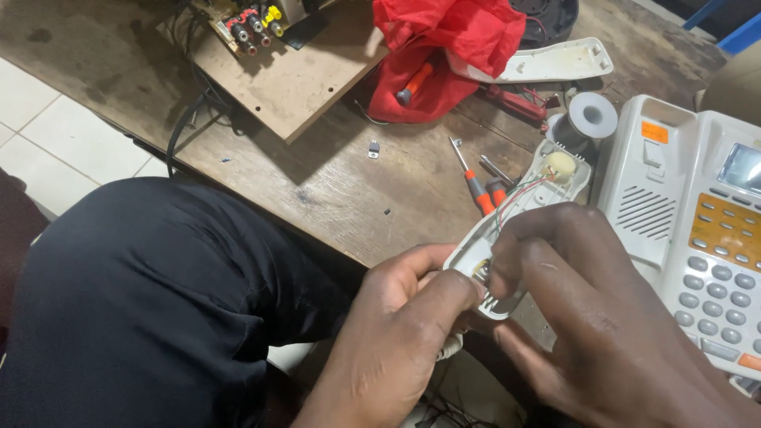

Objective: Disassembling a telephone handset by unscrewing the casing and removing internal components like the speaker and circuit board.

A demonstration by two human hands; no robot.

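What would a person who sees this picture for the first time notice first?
First, the two hands low in the middle: the left hand and right hand together hold an opened white handset half with thin wires inside. To the right on the wooden table sits a white desk phone. A red cloth lies at the top, and an orange-handled screwdriver lies beside the handset.

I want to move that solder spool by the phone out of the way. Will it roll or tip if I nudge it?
The solder spool seems to stand on one flange, so a nudge would probably slide it. Tipped over, its round flanges would likely let it roll. The wound wire probably makes it heavy for its size. The open handset shell lies close beside it.
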